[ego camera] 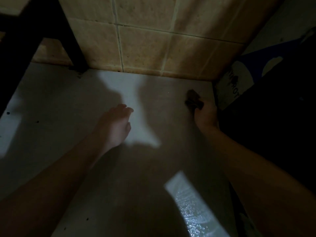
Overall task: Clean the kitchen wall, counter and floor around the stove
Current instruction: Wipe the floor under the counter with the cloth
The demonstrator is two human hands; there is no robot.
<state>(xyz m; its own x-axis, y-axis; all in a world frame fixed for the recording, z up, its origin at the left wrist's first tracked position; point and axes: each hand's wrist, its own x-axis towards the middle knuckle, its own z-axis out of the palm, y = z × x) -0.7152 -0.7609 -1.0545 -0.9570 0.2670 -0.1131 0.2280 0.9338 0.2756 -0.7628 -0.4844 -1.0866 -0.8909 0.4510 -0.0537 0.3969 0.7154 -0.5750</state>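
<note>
Right hand [206,115] grips dark rag [194,100] near tiled wall [145,48]; left hand [114,127] loose, empty. Wet white surface [191,218], dark specks [37,121] left: seemingly unfinished.

right grip [206,115] holds dark rag [194,100] on floor [68,117] | left grip [116,125] fingers loose

The pale grey surface [51,103] bears scattered dark specks [8,113], a beaded wet patch [191,211] and a brown rag [194,100].
</note>
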